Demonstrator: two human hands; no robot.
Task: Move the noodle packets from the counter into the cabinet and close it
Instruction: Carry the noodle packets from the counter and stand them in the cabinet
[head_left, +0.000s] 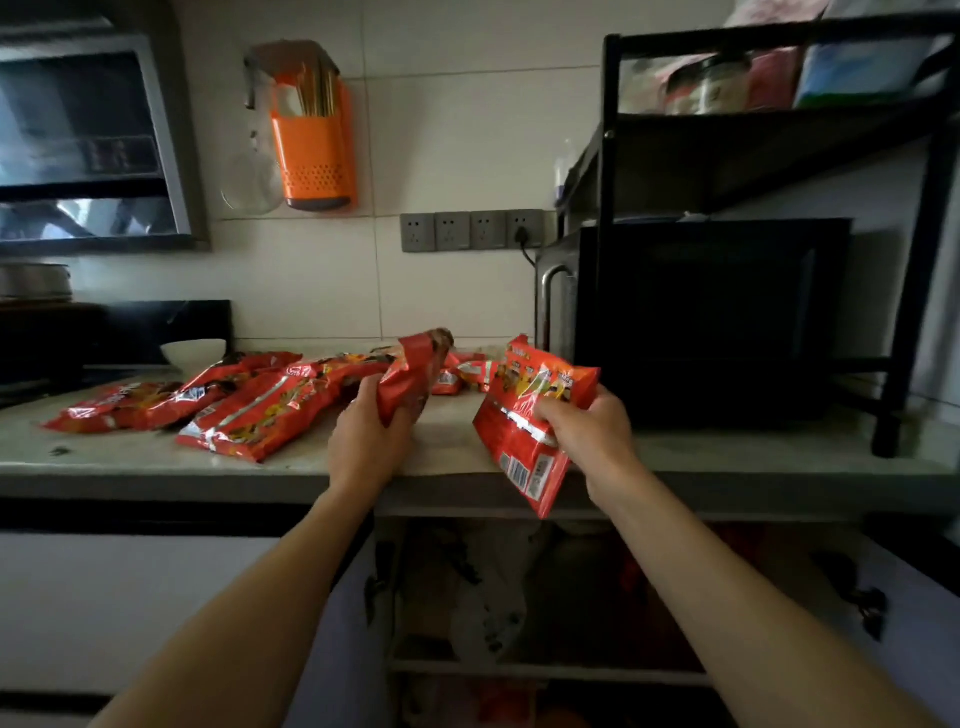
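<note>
Several red noodle packets (249, 405) lie on the pale counter (130, 457), from the left to the middle. My left hand (366, 441) grips one red packet (418, 369) by its lower end, lifted upright above the counter. My right hand (582, 431) grips another red packet (524, 431), tilted, with its lower corner hanging past the counter's front edge. More small packets (462, 376) lie behind, between my hands. Below the counter the cabinet (519, 597) stands open, with dim bags and a shelf inside. Its white doors (914, 613) hang open to both sides.
A black microwave (701, 322) sits on the counter at the right under a black metal rack (904, 312). A white bowl (195, 351) and a black stove (104, 332) stand at the left. An orange utensil holder (314, 150) hangs on the tiled wall above a socket strip (470, 231).
</note>
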